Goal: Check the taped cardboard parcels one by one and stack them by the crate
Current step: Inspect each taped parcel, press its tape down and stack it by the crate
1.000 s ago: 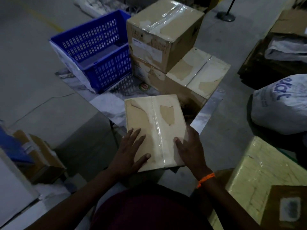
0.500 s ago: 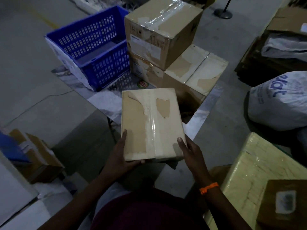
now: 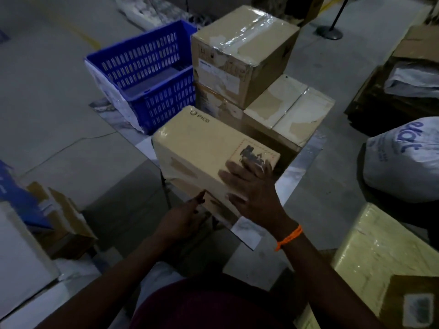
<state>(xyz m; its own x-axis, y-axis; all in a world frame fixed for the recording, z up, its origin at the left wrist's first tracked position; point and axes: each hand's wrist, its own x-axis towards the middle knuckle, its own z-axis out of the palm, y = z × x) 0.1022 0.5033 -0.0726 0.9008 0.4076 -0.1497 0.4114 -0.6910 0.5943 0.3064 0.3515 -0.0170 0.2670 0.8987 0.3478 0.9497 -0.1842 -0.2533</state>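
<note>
I hold a tan taped parcel tilted in front of me, a side printed "PICO" facing up. My right hand lies spread on its near right top, over a dark printed mark. My left hand supports its near lower edge from below. Behind it stand stacked parcels: a large taped box on top of another, and a lower flat one to the right. The blue slotted crate stands just left of that stack.
A white printed sack lies at right, with dark flattened cartons behind it. A yellow wrapped package sits near right. An open small carton is at left. A stand base sits far back.
The parcel has been turned over in my hands: its taped face rolled away and a printed side now faces up. My right hand moved onto its top; my left went underneath.
</note>
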